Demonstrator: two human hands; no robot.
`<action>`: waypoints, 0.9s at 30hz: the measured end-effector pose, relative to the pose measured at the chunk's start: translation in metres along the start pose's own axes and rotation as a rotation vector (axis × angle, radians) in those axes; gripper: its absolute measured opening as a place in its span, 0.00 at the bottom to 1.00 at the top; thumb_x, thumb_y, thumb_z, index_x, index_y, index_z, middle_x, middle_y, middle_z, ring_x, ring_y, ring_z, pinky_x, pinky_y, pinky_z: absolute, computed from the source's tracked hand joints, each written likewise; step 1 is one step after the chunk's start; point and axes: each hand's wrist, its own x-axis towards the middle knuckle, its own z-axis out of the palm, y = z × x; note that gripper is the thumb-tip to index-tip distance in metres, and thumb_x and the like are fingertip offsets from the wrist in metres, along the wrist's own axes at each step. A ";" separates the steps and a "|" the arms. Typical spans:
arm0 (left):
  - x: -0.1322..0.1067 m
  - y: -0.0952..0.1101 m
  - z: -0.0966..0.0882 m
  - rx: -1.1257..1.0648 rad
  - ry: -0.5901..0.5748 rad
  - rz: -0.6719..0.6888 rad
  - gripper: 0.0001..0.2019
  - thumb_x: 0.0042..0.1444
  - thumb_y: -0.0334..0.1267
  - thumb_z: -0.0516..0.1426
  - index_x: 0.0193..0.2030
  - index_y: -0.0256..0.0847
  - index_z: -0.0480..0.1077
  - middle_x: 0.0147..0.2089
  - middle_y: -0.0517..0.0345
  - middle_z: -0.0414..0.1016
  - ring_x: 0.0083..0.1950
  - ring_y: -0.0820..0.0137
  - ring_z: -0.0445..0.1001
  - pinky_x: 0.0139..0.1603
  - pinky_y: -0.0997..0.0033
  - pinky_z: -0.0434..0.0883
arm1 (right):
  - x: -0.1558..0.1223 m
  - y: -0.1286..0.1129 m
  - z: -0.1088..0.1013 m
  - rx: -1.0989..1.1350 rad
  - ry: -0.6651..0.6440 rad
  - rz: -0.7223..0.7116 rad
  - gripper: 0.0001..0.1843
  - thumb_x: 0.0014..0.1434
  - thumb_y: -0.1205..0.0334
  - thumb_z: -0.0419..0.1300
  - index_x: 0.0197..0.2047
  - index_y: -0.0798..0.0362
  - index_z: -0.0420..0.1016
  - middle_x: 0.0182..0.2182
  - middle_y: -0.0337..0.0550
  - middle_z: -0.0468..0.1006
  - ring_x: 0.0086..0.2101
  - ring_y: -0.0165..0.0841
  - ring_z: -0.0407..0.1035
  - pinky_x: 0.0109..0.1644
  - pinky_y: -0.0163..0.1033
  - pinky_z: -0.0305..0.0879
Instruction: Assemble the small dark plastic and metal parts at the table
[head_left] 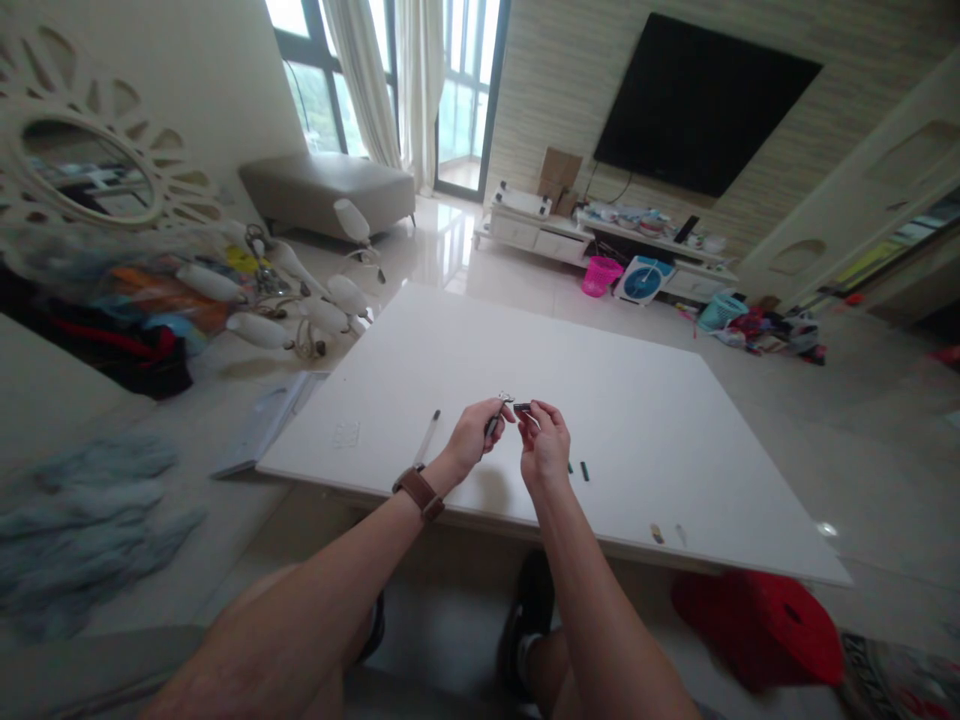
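Both hands are held just above the white counter [675, 420], near its front edge. The left hand [472, 435], a brown strap [418, 491] at its wrist, has its grip closed around a thin dark rod [495, 420] with a metal tip. The right hand [545, 445] has its grip pinched on a small dark piece [523, 408], held close to that tip. Whether the two touch cannot be told. The work is judged part-way, as the parts are not seen joined. Lying unused on the counter are a clear stick [429, 436], two short dark bits [584, 470] and two pale bits [657, 533] by the edge.
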 end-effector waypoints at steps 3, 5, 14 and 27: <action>0.000 0.000 0.000 -0.005 0.008 0.037 0.17 0.58 0.49 0.52 0.29 0.37 0.70 0.17 0.66 0.58 0.16 0.79 0.51 0.18 0.76 0.48 | 0.000 -0.001 -0.001 -0.012 -0.005 0.012 0.10 0.45 0.64 0.68 0.33 0.50 0.74 0.27 0.35 0.82 0.31 0.29 0.77 0.33 0.31 0.62; 0.000 0.000 -0.001 -0.006 0.006 0.052 0.17 0.58 0.49 0.52 0.29 0.37 0.70 0.17 0.66 0.58 0.16 0.79 0.51 0.18 0.76 0.47 | 0.001 -0.001 0.000 -0.013 -0.003 0.013 0.10 0.45 0.64 0.68 0.33 0.50 0.75 0.27 0.35 0.82 0.30 0.29 0.76 0.32 0.31 0.61; 0.004 -0.005 -0.001 -0.078 0.164 0.041 0.13 0.53 0.47 0.58 0.35 0.38 0.71 0.23 0.66 0.62 0.17 0.82 0.53 0.16 0.78 0.47 | -0.004 -0.004 0.002 -0.021 -0.036 0.021 0.09 0.45 0.65 0.68 0.32 0.50 0.75 0.27 0.36 0.82 0.31 0.30 0.76 0.32 0.32 0.60; 0.002 -0.014 0.004 0.054 0.169 0.032 0.16 0.52 0.50 0.62 0.35 0.38 0.70 0.18 0.71 0.55 0.17 0.81 0.50 0.17 0.77 0.46 | -0.014 -0.008 -0.007 0.007 -0.129 0.053 0.08 0.45 0.62 0.70 0.28 0.53 0.77 0.25 0.36 0.80 0.27 0.26 0.73 0.31 0.30 0.62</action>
